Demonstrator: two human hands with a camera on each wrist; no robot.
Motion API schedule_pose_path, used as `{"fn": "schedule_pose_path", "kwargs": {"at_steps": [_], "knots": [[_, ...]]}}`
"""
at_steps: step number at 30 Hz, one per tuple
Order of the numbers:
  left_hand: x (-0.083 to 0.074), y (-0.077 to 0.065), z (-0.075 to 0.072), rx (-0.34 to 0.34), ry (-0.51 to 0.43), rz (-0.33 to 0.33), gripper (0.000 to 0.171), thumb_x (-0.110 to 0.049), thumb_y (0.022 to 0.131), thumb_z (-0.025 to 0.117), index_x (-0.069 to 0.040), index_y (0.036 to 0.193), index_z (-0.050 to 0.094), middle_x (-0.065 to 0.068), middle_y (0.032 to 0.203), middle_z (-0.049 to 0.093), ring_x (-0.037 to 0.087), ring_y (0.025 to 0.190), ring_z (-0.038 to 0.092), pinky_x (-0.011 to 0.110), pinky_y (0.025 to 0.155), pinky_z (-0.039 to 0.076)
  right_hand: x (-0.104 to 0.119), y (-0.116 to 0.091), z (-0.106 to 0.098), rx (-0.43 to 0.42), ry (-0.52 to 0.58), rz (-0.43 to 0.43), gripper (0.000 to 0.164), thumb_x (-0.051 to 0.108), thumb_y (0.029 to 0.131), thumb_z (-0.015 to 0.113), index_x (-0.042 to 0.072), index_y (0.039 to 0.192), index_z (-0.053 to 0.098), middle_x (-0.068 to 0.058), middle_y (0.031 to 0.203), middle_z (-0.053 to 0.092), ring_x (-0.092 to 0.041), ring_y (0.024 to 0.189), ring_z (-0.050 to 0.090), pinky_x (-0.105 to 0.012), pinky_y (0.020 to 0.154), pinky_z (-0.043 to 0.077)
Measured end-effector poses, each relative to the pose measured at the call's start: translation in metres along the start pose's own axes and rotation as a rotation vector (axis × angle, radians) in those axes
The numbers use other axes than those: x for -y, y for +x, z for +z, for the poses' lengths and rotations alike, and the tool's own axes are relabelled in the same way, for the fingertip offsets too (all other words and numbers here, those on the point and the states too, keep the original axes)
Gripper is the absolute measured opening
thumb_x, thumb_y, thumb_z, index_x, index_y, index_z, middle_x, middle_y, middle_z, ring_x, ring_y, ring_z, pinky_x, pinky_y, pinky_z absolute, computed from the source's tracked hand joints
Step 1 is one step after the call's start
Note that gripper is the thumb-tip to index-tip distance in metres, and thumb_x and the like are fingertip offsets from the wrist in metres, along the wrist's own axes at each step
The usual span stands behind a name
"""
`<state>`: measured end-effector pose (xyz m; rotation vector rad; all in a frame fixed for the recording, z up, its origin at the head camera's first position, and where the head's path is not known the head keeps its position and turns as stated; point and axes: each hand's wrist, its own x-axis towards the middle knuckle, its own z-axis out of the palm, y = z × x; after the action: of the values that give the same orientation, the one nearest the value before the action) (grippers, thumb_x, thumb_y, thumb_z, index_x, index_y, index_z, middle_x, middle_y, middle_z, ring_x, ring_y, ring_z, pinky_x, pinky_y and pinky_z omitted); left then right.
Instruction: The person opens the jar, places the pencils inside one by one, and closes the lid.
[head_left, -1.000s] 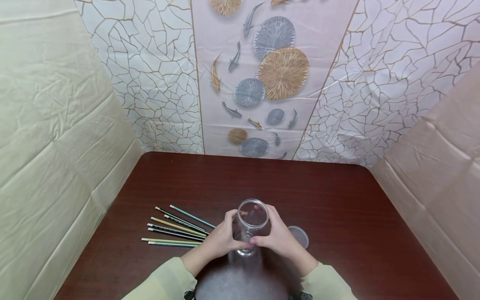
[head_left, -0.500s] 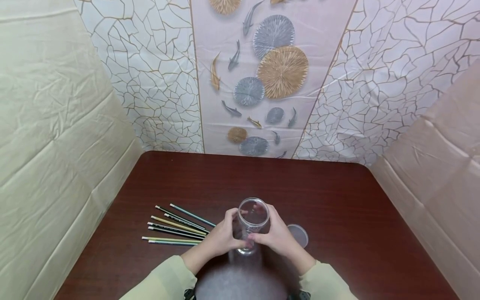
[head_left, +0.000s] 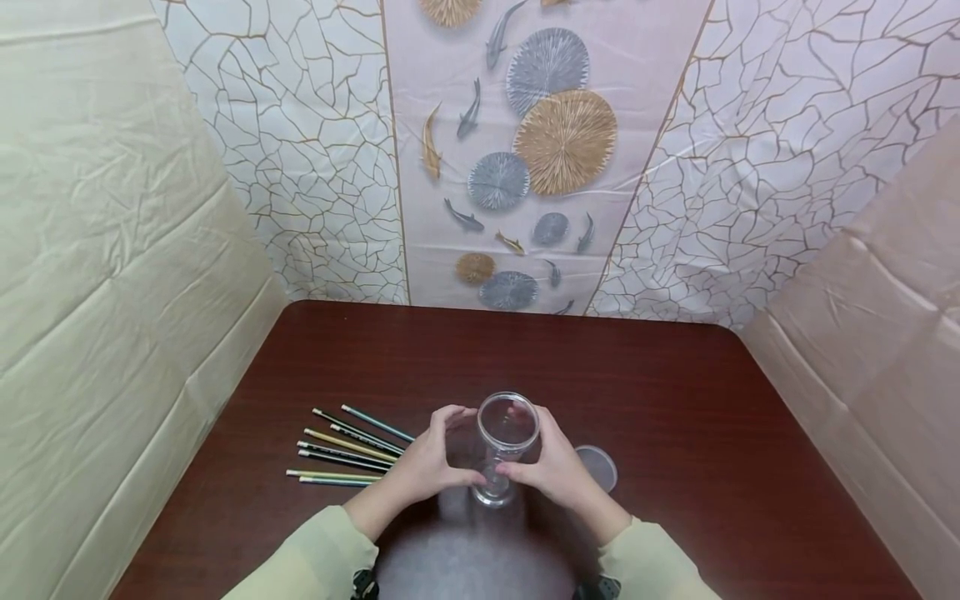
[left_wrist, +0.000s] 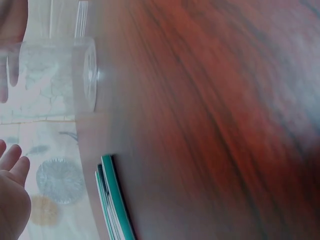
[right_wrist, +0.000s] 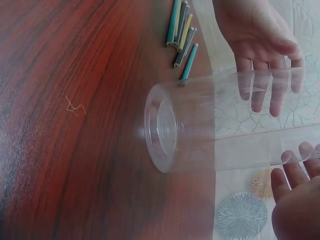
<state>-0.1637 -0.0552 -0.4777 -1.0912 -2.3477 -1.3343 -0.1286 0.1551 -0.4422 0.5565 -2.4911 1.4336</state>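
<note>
A clear plastic jar [head_left: 498, 458] stands upright on the dark red-brown table in front of the person, its mouth uncovered. The right hand [head_left: 558, 467] holds it from the right, fingers around the far side and thumb at the front. Just left of the jar, the left hand [head_left: 423, 462] is spread in a loose curve, with a gap to the wall. In the right wrist view the left hand [right_wrist: 260, 40] shows relaxed fingers behind the clear jar [right_wrist: 195, 130]. Several pencils [head_left: 351, 446] lie fanned out to the left, their near ends hidden by the left hand.
A round translucent lid [head_left: 597, 468] lies flat on the table, right of the right hand. A small tangled thread [right_wrist: 75, 106] lies on the tabletop in the right wrist view. Cream cloth hangs at both sides, with a patterned cloth [head_left: 555, 250] behind the table.
The left hand has let go of the jar and moved a little to the left, over the pencils' near ends. The right hand and the jar have stayed nearly in place.
</note>
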Motion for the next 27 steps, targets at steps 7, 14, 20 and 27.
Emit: {"fn": "schedule_pose_path", "kwargs": {"at_steps": [7, 14, 20, 27], "knots": [[0.004, -0.002, -0.013, -0.022, 0.023, -0.015, 0.090, -0.046, 0.059, 0.073, -0.007, 0.123, 0.024, 0.003, 0.123, 0.047, 0.013, 0.114, 0.042, 0.035, 0.088, 0.037, 0.000, 0.000, -0.001, 0.010, 0.015, 0.002, 0.079, 0.030, 0.057, 0.080, 0.006, 0.122, 0.040, 0.000, 0.112, 0.051, -0.011, 0.105, 0.047, -0.031, 0.090, 0.034], [0.011, -0.007, -0.028, -0.030, 0.068, -0.039, 0.090, -0.047, 0.059, 0.072, -0.005, 0.123, 0.025, 0.005, 0.122, 0.048, 0.015, 0.112, 0.044, 0.039, 0.086, 0.039, 0.000, 0.001, -0.001, 0.007, 0.027, -0.016, 0.075, 0.024, 0.058, 0.080, 0.007, 0.120, 0.042, -0.002, 0.111, 0.052, -0.016, 0.105, 0.049, -0.032, 0.090, 0.034], [0.018, -0.015, -0.039, -0.006, 0.089, -0.088, 0.088, -0.048, 0.061, 0.069, -0.008, 0.125, 0.024, 0.002, 0.125, 0.045, 0.013, 0.114, 0.041, 0.037, 0.087, 0.038, 0.010, 0.000, -0.002, 0.009, 0.045, 0.004, 0.073, 0.016, 0.057, 0.081, 0.005, 0.118, 0.042, -0.007, 0.110, 0.053, -0.018, 0.104, 0.049, -0.033, 0.091, 0.034], [0.021, -0.021, -0.051, -0.002, 0.134, -0.153, 0.087, -0.047, 0.059, 0.072, -0.013, 0.127, 0.030, 0.004, 0.123, 0.046, 0.014, 0.112, 0.043, 0.040, 0.084, 0.040, 0.024, 0.001, -0.006, 0.021, 0.046, 0.015, 0.071, 0.012, 0.058, 0.079, -0.002, 0.117, 0.042, -0.015, 0.110, 0.052, -0.025, 0.104, 0.050, -0.039, 0.091, 0.032]]}}
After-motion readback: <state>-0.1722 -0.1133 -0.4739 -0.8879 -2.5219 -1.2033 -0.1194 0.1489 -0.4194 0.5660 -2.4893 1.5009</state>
